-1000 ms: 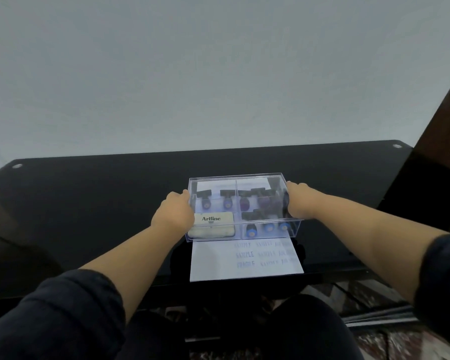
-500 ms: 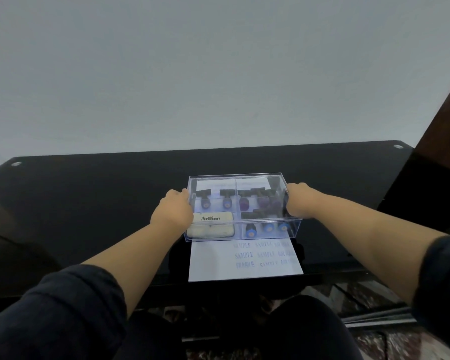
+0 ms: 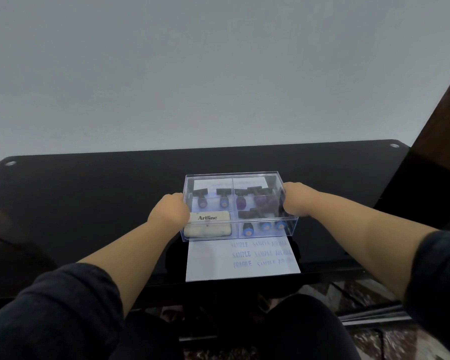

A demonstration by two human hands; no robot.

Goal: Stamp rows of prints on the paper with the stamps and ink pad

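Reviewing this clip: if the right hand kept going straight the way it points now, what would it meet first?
The right hand points inward at the right end wall of the clear box, which it already grips. Going on, it would press that wall first; the stamps lie just behind it.

Clear glossy plastic box; matt white paper; glossy black table (glass-like).
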